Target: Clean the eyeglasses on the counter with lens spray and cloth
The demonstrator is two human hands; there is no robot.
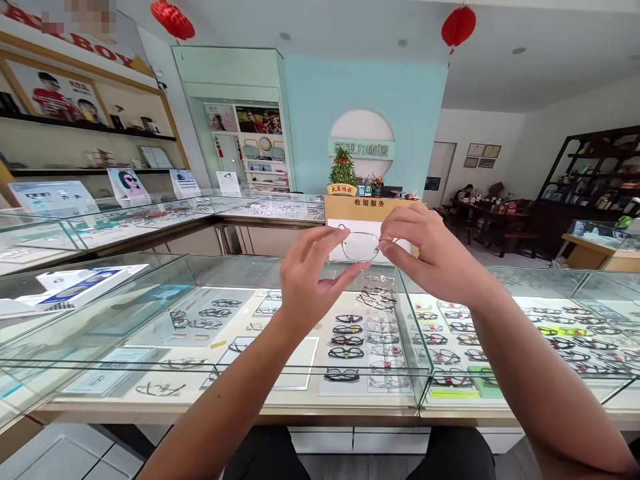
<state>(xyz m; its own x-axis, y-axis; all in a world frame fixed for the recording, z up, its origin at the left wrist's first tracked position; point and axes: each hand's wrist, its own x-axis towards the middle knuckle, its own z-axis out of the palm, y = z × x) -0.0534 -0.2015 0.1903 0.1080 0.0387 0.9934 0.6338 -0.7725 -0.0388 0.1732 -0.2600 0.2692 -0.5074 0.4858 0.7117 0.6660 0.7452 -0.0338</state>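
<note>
A pair of thin-rimmed eyeglasses [361, 247] is held up in front of me above the glass counter. One round, clear lens shows between my hands; the rest is partly covered by my fingers. My right hand [425, 250] pinches the frame at its right side between thumb and fingers. On the other side is my left hand [313, 270], its fingertips at the upper left edge of the rim and its thumb by the lower edge. Below, inside the display case, several dark-framed glasses [346, 352] lie in a column.
A glass display case [295, 400] spans the space before me, with more glasses [453, 377] in its right section. An open white box [85, 287] rests on the left glass. Behind stand a cashier counter [370, 207], a plant [343, 167] and another showcase [270, 210]. A person [465, 193] sits far back.
</note>
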